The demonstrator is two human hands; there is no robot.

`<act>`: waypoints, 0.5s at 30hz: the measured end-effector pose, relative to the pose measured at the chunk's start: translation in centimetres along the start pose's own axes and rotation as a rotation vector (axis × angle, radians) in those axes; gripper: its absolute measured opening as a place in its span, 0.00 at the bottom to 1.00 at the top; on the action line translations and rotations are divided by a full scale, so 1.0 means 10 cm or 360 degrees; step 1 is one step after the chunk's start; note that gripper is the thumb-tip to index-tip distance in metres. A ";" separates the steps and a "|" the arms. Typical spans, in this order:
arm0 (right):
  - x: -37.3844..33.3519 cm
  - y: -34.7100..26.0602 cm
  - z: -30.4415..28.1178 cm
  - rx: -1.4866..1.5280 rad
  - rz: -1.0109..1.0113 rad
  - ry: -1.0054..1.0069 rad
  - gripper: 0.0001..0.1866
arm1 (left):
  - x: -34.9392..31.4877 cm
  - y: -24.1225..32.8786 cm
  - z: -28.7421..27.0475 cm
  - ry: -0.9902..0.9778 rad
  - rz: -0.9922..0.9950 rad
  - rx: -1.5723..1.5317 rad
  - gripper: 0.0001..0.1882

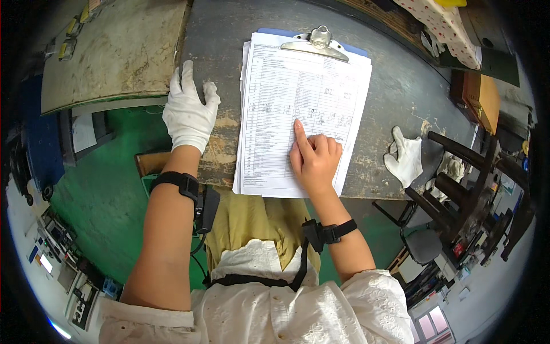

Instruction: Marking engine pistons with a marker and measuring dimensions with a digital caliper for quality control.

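Observation:
My left hand [192,109], in a white glove, rests open on the worn dark table, its fingers spread beside a clipboard. A stack of printed table sheets [275,155] lies on the blue clipboard [358,50], under its metal clip [321,41]. Some rows on the top sheet carry handwriting. My bare right hand [317,157] is over the sheet, index finger stretched out with its tip at a row near the middle. Its other fingers are curled in, and I see nothing held in them. Right of the clipboard lies an empty white glove [404,156].
Dark metal bars [458,189] and another pale glove [451,169] are at the table's right edge. A wooden box [478,97] stands at the far right. A second, paler worktop [114,57] adjoins on the left. A grey stool [423,245] stands below right.

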State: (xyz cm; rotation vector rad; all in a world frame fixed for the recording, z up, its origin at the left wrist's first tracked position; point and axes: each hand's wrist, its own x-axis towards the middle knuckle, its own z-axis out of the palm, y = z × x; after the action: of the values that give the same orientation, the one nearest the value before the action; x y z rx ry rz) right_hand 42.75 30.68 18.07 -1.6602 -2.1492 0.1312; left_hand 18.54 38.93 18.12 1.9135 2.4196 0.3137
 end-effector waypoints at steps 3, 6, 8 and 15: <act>-0.01 0.01 0.01 -0.0004 0.0006 -0.0001 0.24 | -0.01 -0.01 0.00 0.0025 0.0021 0.0008 0.31; -0.01 0.02 0.02 -0.0014 0.0001 0.0007 0.24 | -0.01 0.00 0.01 0.0006 0.0021 -0.0014 0.31; -0.01 0.02 0.01 -0.0017 0.0002 -0.0001 0.24 | 0.00 0.01 0.01 -0.0018 -0.0001 -0.0017 0.32; 0.00 0.02 0.00 0.0002 0.0009 -0.0005 0.23 | 0.00 -0.01 0.02 -0.0009 0.0001 0.0018 0.32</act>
State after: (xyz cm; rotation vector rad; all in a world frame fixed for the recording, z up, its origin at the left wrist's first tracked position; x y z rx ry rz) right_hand 42.90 30.74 18.06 -1.6666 -2.1465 0.1367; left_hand 18.48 38.93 17.94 1.9175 2.4227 0.2949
